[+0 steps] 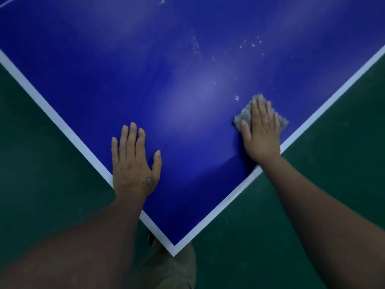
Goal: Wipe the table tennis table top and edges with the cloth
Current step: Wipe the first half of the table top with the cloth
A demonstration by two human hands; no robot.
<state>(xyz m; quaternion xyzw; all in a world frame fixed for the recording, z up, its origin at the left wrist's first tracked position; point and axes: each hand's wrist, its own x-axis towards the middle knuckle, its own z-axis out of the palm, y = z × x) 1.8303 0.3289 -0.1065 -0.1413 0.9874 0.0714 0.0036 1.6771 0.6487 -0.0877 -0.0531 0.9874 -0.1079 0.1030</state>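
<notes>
A corner of the blue table tennis table (166, 80) with white edge lines points toward me. My right hand (261, 132) lies flat with straight fingers on a crumpled grey cloth (243, 115), pressing it onto the top close to the right white edge line (312, 119). My left hand (133, 161) rests flat on the blue surface beside the left edge line (52, 113), fingers spread and holding nothing. White specks and smears (237, 98) dot the surface beyond the cloth.
Dark green floor (41, 184) lies on both sides of the corner. My khaki trouser leg (177, 268) shows under the table's tip. Pale sheen streaks cross the blue top.
</notes>
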